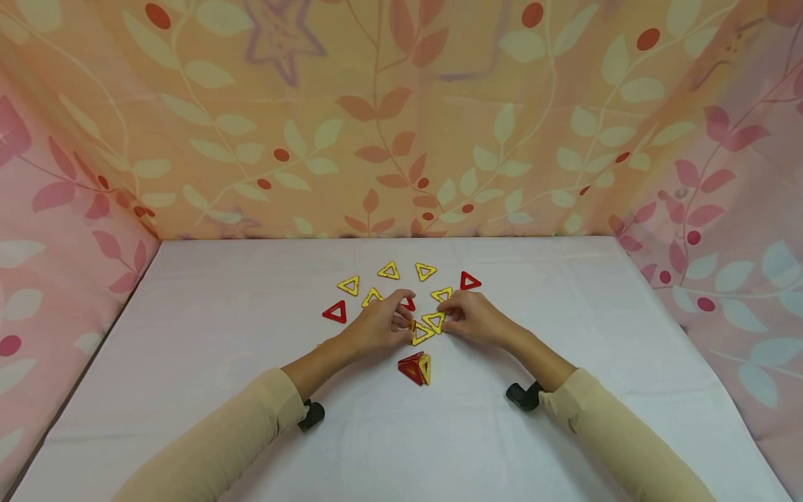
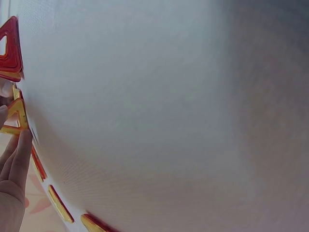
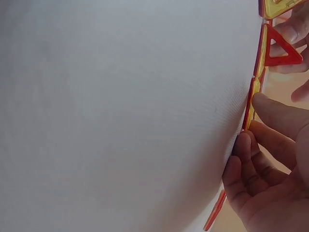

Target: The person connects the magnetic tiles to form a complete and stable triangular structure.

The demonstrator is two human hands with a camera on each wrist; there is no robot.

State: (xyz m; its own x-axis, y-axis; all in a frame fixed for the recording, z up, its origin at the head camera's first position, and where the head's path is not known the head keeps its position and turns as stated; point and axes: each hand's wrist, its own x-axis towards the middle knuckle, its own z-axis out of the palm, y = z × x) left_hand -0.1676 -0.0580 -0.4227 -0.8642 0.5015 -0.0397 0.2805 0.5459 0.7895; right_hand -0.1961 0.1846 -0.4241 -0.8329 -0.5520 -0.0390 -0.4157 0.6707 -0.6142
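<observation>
Over the table (image 1: pixel 188 335), the left hand (image 1: pixel 378 324) pinches an upright tile (image 3: pixel 285 61) at its three o'clock. The right hand (image 1: pixel 475 317), nearer the flat yellow tile (image 1: pixel 436 330), pinches that one at its nine o'clock.

A white cloth-covered table (image 1: pixel 188 307) stands before an orange-yellow fabric wall (image 1: pixel 452 139) with cream leaves (image 1: pixel 222 17) and red dots (image 1: pixel 157 16) (a purple star outline (image 1: pixel 288 70) sits near its top), between a pink leaf-printed left curtain (image 1: pixel 69 279) and a pink leaf-printed right curtain (image 1: pixel 740 272), in soft light.
</observation>
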